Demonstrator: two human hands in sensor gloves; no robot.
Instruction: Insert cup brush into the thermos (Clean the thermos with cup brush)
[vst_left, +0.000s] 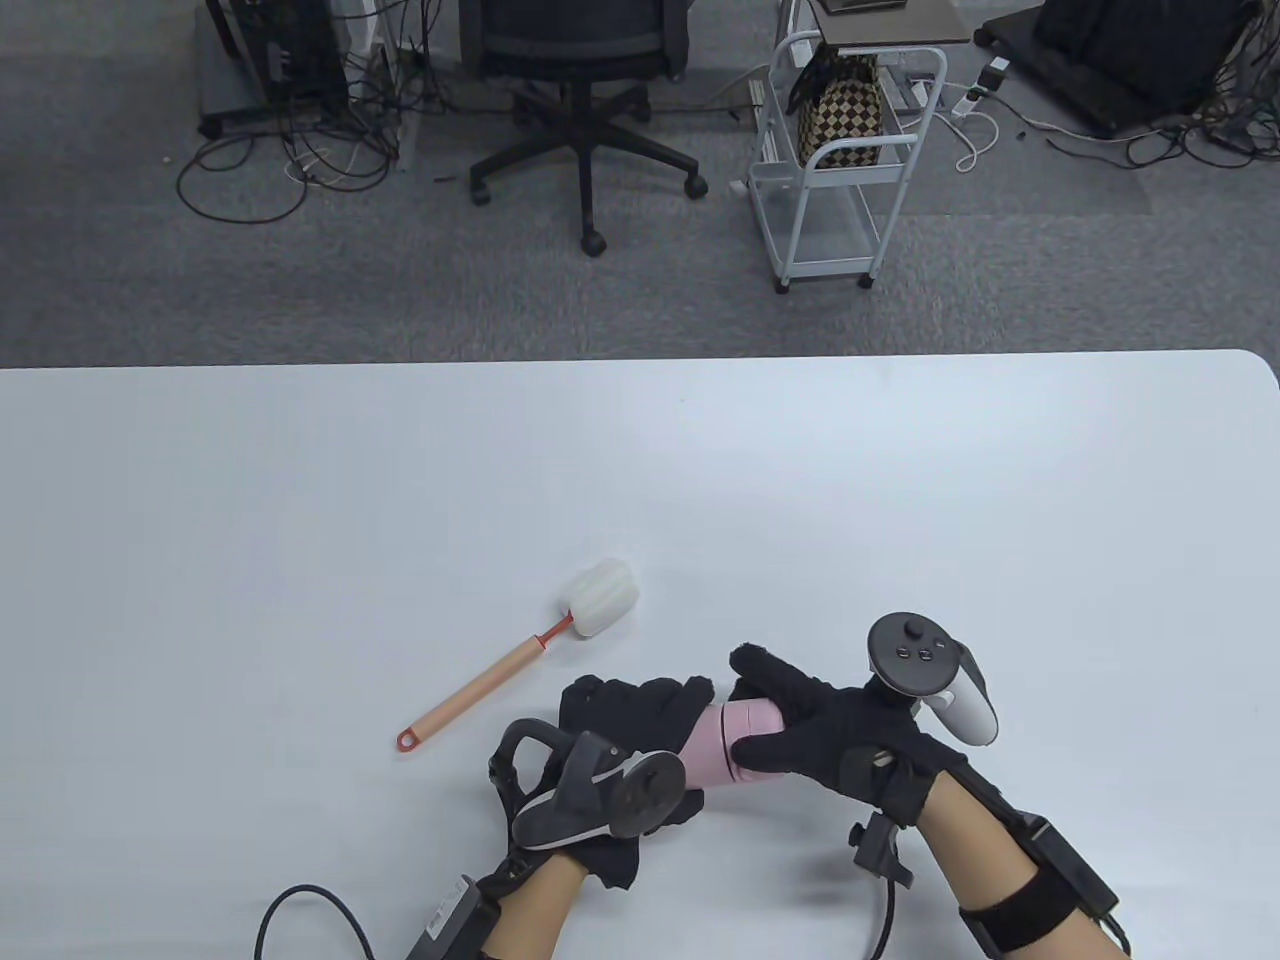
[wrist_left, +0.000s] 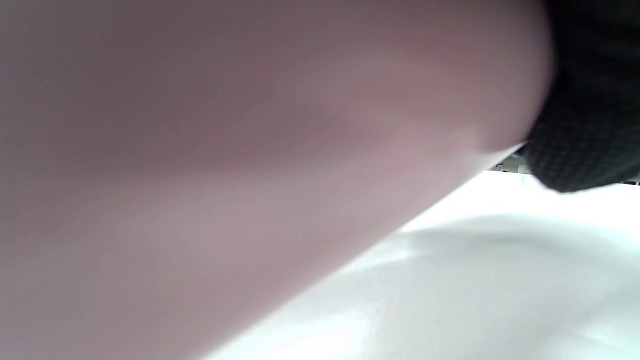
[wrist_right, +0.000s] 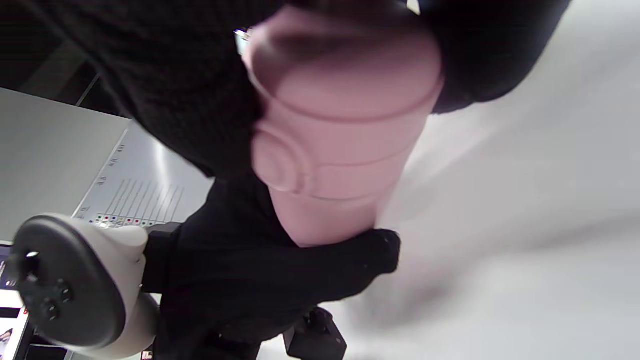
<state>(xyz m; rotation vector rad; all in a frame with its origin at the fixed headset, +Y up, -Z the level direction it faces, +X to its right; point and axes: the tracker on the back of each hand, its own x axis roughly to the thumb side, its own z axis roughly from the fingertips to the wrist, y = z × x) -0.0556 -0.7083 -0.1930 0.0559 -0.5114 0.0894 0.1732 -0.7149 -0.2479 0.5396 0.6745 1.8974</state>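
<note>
Near the table's front edge, both hands' fingers wrapped around the pink thermos; brush apart.

Matt pink plastic thermos; knit cloth fingers; smooth table.

Looked down from above onto the white table. Sat pressed close against the pink cylindrical thermos, both wrist views sharing it.

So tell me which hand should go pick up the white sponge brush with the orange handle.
Left hand: the white sponge brush with the orange handle lies on its side. The right hand covers the pink thermos's lid end.
</note>
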